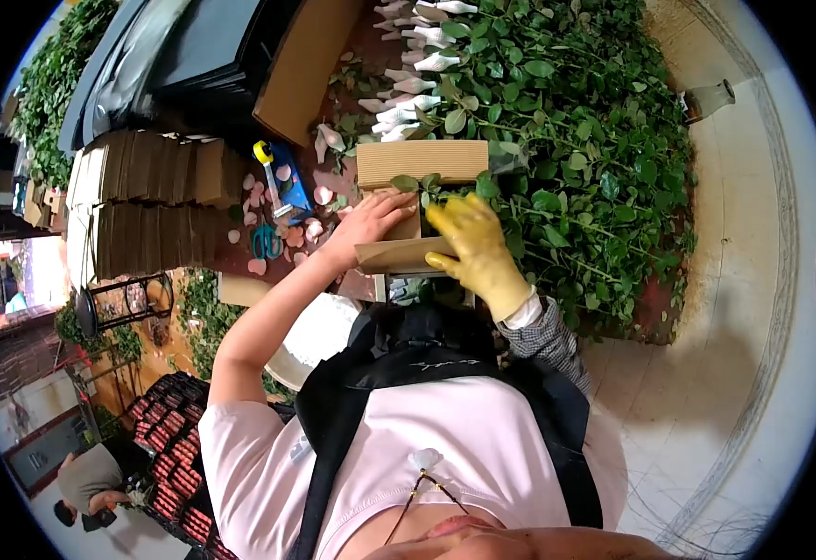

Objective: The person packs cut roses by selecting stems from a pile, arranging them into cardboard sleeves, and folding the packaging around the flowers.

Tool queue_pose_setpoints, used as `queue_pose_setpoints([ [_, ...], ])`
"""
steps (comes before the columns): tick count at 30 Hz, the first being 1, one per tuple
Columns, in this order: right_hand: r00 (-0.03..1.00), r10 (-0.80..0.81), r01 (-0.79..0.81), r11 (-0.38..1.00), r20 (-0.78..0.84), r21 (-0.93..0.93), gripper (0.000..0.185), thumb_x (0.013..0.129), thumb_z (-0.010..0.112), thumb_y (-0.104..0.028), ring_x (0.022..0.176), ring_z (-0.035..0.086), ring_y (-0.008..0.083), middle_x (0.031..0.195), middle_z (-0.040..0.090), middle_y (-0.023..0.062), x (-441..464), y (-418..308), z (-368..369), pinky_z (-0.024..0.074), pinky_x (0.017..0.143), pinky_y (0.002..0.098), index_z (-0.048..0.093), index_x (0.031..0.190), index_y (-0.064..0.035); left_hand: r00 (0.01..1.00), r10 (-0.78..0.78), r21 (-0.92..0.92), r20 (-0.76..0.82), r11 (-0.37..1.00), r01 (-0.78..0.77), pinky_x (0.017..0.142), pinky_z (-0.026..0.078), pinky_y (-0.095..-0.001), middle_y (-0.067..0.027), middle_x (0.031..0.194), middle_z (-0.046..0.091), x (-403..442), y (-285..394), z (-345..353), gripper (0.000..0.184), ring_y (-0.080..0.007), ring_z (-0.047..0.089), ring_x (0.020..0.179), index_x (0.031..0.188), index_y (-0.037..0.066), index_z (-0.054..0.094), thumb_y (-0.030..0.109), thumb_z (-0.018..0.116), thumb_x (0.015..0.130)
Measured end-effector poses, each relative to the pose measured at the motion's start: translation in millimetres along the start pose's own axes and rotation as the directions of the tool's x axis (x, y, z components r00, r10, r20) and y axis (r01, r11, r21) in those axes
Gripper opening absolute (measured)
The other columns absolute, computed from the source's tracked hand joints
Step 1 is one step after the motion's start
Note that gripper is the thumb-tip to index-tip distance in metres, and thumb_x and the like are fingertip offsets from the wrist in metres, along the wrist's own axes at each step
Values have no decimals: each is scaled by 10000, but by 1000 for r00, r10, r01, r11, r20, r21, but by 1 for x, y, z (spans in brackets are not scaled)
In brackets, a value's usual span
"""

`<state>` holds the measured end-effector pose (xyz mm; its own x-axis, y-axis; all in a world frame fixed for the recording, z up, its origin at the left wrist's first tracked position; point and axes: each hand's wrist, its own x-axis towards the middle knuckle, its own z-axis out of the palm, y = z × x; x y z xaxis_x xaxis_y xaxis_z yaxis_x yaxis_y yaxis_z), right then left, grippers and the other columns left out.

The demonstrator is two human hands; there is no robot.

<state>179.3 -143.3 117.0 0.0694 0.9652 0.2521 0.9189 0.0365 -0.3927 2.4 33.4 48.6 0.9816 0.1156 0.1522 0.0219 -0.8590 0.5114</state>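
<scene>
A piece of brown corrugated cardboard (pixel 422 162) stands folded up at the middle of the worktable, with green leaves and stems between its raised sides. My left hand (pixel 377 222), bare, lies flat inside the fold with its fingers stretched out. My right hand (pixel 473 245) wears a yellow rubber glove. Its thumb is on the near cardboard flap (pixel 394 254) and its fingers are on the far side of it, over the stems. What lies under both hands is hidden.
Leafy stems (pixel 595 177) with white-wrapped heads (pixel 436 63) cover the right side. Left are a yellow-handled tool (pixel 264 154), teal scissors (pixel 266 243), loose petals (pixel 257 266) and stacked cardboard (pixel 147 205). A white basin (pixel 310 336) sits below. Another person (pixel 91 481) is far lower left.
</scene>
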Motion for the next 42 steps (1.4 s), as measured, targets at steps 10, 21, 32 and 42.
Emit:
queue_pose_setpoints([
  [10,887,373,-443,854,270,274,224,770,807,-267,831,674,314,867,710,131,30,31,42,519,756,428,715,863,-85,935,-258,-574,242,739,352,1099,400,-422,-189,1357,572,7,-17,-29,507,-365,501,1301,1371,57,550,371,591,974],
  [21,995,49,-60,988,84,141,633,821,784,-377,1057,666,325,1180,685,164,98,50,-5,534,912,407,558,1357,-128,963,-158,61,217,987,148,1076,422,-426,-108,1399,478,10,12,-25,792,-328,464,1308,1283,102,598,407,874,606],
  [32,936,107,133,778,337,-614,260,857,598,-155,655,669,192,754,705,48,19,0,56,502,614,354,671,1083,-49,819,-475,-300,-321,871,388,1052,437,-437,-189,1329,529,-28,35,24,898,-399,487,1266,1368,52,523,178,921,573],
  [42,914,226,-298,938,336,180,601,800,815,-190,659,612,211,768,616,94,-2,77,11,533,634,343,580,1348,-114,840,-408,225,-358,835,501,1194,187,-555,-17,1306,611,-30,50,21,565,-207,542,1262,1217,123,655,417,766,747],
])
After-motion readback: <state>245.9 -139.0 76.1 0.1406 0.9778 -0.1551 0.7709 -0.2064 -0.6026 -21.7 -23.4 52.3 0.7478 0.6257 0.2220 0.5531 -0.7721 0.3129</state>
